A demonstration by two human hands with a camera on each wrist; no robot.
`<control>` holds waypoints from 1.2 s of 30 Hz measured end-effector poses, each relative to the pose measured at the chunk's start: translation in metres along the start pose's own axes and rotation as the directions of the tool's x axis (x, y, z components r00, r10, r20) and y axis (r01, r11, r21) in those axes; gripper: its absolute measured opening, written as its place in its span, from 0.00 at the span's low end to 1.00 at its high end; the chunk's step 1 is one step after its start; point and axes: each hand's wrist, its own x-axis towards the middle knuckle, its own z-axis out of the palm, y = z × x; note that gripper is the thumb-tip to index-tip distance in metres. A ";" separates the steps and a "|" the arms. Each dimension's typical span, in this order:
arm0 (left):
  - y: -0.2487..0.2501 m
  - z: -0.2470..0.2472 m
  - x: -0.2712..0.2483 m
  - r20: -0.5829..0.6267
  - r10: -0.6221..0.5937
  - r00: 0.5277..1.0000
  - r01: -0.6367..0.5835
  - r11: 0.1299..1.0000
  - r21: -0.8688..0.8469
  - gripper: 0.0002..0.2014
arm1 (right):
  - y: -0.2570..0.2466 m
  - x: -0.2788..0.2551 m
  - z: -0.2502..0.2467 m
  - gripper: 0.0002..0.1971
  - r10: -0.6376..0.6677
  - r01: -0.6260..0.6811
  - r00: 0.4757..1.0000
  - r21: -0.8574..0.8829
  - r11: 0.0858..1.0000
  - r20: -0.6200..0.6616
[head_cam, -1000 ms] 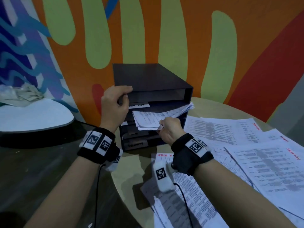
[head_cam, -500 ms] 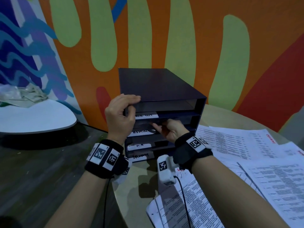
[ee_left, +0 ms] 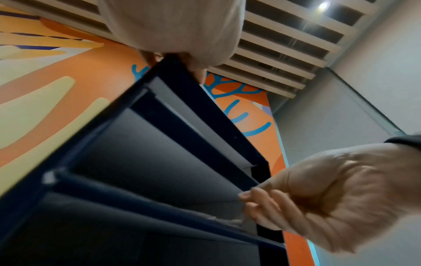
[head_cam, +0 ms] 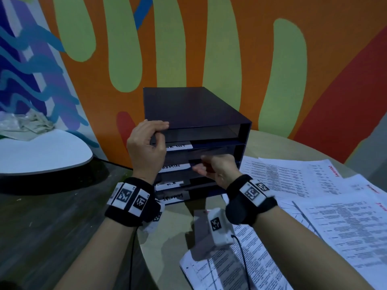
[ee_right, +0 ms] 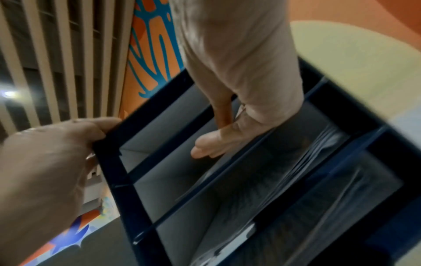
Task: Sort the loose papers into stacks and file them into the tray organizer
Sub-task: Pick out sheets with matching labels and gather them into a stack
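Our left hand (head_cam: 146, 147) grips the top front corner of the dark blue tiered tray organizer (head_cam: 194, 114), steadying it against sliding. Our right hand (head_cam: 217, 170), loosely curled and holding nothing, sits at a middle shelf; loose printed white papers (head_cam: 345, 222) lie just right of it.

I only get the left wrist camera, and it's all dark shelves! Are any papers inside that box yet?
Observer: Yes. The right wrist view shows a stack of papers lying in one shelf of the tray organizer.
Operator: Are there more left to put away?
Observer: Plenty. The head view shows loose papers spread on the round table, right of the organizer.
Operator: How do you know which shelf is which?
Observer: The shelf fronts carry white labels, but their writing is too blurred to read.
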 end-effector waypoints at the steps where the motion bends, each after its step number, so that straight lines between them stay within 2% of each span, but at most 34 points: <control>1: 0.004 0.003 0.001 -0.003 0.002 1.000 -0.002 0.998 0.064 0.13 | 0.001 -0.005 -0.014 0.06 -0.060 0.060 0.998 -0.063 0.996 -0.001; 4: 0.027 0.019 -0.004 0.017 0.066 0.998 -0.068 0.982 0.178 0.11 | -0.002 -0.022 -0.064 0.08 -0.222 0.208 0.974 -0.224 0.952 -0.039; 7: 0.062 0.044 -0.018 0.072 0.159 0.985 -0.165 0.982 0.094 0.09 | -0.005 -0.037 -0.124 0.08 -0.340 0.267 0.931 -0.392 0.880 -0.130; 10: 0.096 0.079 -0.037 0.225 0.145 0.963 -0.140 0.989 -0.038 0.08 | 0.003 -0.050 -0.187 0.09 -0.367 0.213 0.904 -0.511 0.832 -0.221; 12: 0.112 0.105 -0.054 0.401 0.100 0.911 -0.068 0.993 -0.094 0.08 | 0.012 -0.057 -0.225 0.09 -0.355 0.117 0.878 -0.576 0.809 -0.320; 14: 0.127 0.133 -0.075 0.592 0.030 0.806 0.056 0.990 -0.126 0.07 | 0.022 -0.066 -0.264 0.10 -0.344 0.010 0.848 -0.638 0.770 -0.403; 15: 0.132 0.144 -0.086 0.678 -0.016 0.735 0.125 0.986 -0.112 0.07 | 0.027 -0.069 -0.279 0.11 -0.335 -0.042 0.839 -0.666 0.745 -0.428; 17: 0.140 0.165 -0.107 0.799 -0.084 0.596 0.222 0.973 -0.063 0.07 | 0.034 -0.075 -0.313 0.23 -0.307 -0.136 0.826 -0.696 0.705 -0.473; 19: 0.151 0.180 -0.126 0.895 -0.141 0.424 0.291 0.957 0.012 0.13 | 0.040 -0.084 -0.343 0.32 -0.259 -0.238 0.818 -0.711 0.661 -0.514; 21: 0.162 0.196 -0.143 0.949 -0.164 0.268 0.313 0.947 0.076 0.22 | 0.049 -0.093 -0.367 0.36 -0.182 -0.388 0.813 -0.747 0.541 -0.554; 23: 0.167 0.206 -0.152 0.966 -0.181 0.187 0.323 0.940 0.113 0.28 | 0.061 -0.097 -0.378 0.32 -0.103 -0.456 0.838 -0.793 0.405 -0.535; 24: 0.171 0.214 -0.156 0.970 -0.186 0.157 0.338 0.933 0.124 0.30 | 0.066 -0.099 -0.382 0.30 -0.074 -0.460 0.851 -0.806 0.372 -0.520; 27: 0.180 0.234 -0.159 0.973 -0.220 0.070 0.347 0.920 0.183 0.38 | 0.074 -0.098 -0.389 0.29 -0.053 -0.461 0.861 -0.821 0.338 -0.505; 29: 0.187 0.248 -0.160 0.967 -0.254 0.015 0.340 0.911 0.234 0.39 | 0.072 -0.098 -0.388 0.30 -0.046 -0.456 0.866 -0.825 0.335 -0.498; 31: 0.194 0.260 -0.162 0.958 -0.286 -0.002 0.380 0.886 0.265 0.35 | 0.072 -0.100 -0.386 0.34 -0.042 -0.446 0.872 -0.827 0.342 -0.488; 32: 0.197 0.266 -0.164 0.956 -0.292 0.016 0.394 0.881 0.263 0.31 | 0.073 -0.101 -0.386 0.35 -0.049 -0.442 0.871 -0.823 0.357 -0.489; 33: 0.202 0.270 -0.165 0.952 -0.302 0.043 0.400 0.879 0.261 0.26 | 0.075 -0.102 -0.387 0.34 -0.057 -0.437 0.869 -0.818 0.376 -0.491; 34: 0.206 0.275 -0.167 0.945 -0.312 0.093 0.389 0.885 0.254 0.23 | 0.075 -0.105 -0.388 0.33 -0.065 -0.426 0.871 -0.814 0.394 -0.487; 36: 0.213 0.279 -0.169 0.929 -0.319 0.185 0.396 0.890 0.227 0.17 | 0.077 -0.108 -0.393 0.32 -0.105 -0.377 0.867 -0.780 0.500 -0.487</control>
